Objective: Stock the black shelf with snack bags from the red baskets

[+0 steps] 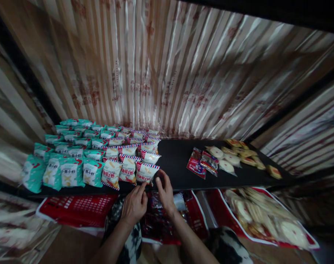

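Note:
A white snack bag with a red label and blue-and-red striped edges stands at the front right end of the rows on the black shelf. My left hand is just below it, fingers stretched out and the fingertips at the bag's lower front edge. Beside its lower right corner is my right hand, open, with thumb and fingers apart. Whether the right fingertips touch the bag I cannot tell. Matching white bags stand to its left and behind.
Teal snack bags fill the shelf's left part in rows. Red packets, round pale packs and yellow packs lie to the right. Below are a red crate and a red-lined box of pale packs. Striped plastic sheeting hangs behind.

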Available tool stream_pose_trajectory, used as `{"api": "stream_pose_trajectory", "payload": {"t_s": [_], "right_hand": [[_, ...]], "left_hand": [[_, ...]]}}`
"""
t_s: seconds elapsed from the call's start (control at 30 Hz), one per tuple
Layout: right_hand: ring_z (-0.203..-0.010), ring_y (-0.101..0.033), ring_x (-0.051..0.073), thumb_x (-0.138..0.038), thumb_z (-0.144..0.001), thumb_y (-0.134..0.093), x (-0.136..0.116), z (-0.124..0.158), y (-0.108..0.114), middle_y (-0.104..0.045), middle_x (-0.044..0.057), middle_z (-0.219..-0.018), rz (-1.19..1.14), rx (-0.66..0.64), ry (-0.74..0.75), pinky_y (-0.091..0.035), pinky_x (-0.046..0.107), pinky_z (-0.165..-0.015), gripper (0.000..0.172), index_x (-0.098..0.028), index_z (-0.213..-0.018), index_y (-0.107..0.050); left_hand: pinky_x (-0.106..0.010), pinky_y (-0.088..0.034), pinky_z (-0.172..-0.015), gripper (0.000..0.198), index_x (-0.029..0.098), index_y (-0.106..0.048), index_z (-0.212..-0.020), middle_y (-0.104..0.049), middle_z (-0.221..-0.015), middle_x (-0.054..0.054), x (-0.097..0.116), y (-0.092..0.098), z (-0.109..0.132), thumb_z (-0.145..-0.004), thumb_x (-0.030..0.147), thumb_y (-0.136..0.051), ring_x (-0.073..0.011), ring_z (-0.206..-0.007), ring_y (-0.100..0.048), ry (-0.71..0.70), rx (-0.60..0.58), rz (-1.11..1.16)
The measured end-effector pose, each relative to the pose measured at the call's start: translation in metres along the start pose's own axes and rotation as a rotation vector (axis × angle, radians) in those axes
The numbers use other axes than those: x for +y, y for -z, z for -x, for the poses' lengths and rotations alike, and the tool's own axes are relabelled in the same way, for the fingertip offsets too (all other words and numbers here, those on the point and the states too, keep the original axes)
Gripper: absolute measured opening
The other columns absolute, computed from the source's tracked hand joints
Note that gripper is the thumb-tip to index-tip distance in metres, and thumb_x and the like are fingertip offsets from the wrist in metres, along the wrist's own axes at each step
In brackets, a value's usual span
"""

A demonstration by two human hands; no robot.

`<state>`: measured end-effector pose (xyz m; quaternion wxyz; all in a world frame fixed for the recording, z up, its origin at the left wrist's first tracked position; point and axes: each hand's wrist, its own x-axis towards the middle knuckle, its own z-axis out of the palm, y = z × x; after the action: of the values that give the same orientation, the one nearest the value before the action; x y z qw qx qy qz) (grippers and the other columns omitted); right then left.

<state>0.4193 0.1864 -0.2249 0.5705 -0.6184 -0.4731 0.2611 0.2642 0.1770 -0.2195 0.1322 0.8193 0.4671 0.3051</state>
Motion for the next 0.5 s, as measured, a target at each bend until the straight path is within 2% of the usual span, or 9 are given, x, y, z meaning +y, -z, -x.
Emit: {"api": "stream_pose_trajectory", "payload": {"t_s": [0.13,0.27,0.37,0.43,0.5], "right_hand": [[-0.106,-0.055,0.023,-0.045,-0.079,-0.059,-0.01,0.009,-0.007,-0.058,0.011,-0.114,0.085,-0.038,0.082,-0.049,0.037,-0.086,0.045,-0.019,-0.115,-0.055],[-0.096,-0.058,0.02,-0.044,-0.085,-0.049,-0.011,0.024,-0.002,-0.061,0.009,-0.105,0.141,0.034,0.061,-0.048,0.035,-0.084,0.034,-0.018,-0.107,-0.056],[-0.086,-0.059,0.02,-0.041,-0.09,-0.038,0.007,0.044,0.016,-0.064,0.007,-0.092,0.26,0.073,-0.028,-0.047,0.035,-0.082,0.031,-0.018,-0.096,-0.057],[-0.086,-0.059,0.022,-0.037,-0.089,-0.038,0.026,0.055,0.032,-0.065,0.009,-0.092,0.42,-0.004,-0.087,-0.046,0.036,-0.082,0.03,-0.017,-0.095,-0.059],[-0.099,-0.057,0.026,-0.031,-0.085,-0.042,0.047,0.06,0.047,-0.065,0.013,-0.103,0.621,-0.1,-0.128,-0.042,0.039,-0.09,0.03,-0.015,-0.103,-0.061]], "left_hand": [[-0.03,-0.053,-0.08,0.042,0.017,-0.05,-0.126,-0.066,-0.099,-0.007,0.002,0.005,0.0,-0.086,0.017,-0.037,-0.0172,-0.089,-0.064,0.022,-0.05,-0.028],[-0.031,-0.052,-0.079,0.034,0.015,-0.058,-0.113,-0.067,-0.093,-0.007,0.004,0.013,0.003,-0.087,0.018,-0.036,-0.0187,-0.087,-0.064,0.012,-0.119,-0.073],[-0.03,-0.051,-0.08,0.033,0.017,-0.061,-0.108,-0.066,-0.092,-0.007,0.009,0.014,0.009,-0.087,0.017,-0.035,-0.0181,-0.087,-0.064,-0.019,-0.181,-0.085],[-0.028,-0.05,-0.082,0.032,0.019,-0.061,-0.107,-0.066,-0.094,-0.006,0.014,0.007,0.013,-0.087,0.016,-0.035,-0.0167,-0.089,-0.063,-0.015,-0.241,-0.037],[-0.027,-0.05,-0.083,0.032,0.02,-0.061,-0.106,-0.066,-0.098,-0.005,0.021,-0.005,0.017,-0.087,0.016,-0.036,-0.0157,-0.091,-0.063,0.021,-0.314,0.045]]}}
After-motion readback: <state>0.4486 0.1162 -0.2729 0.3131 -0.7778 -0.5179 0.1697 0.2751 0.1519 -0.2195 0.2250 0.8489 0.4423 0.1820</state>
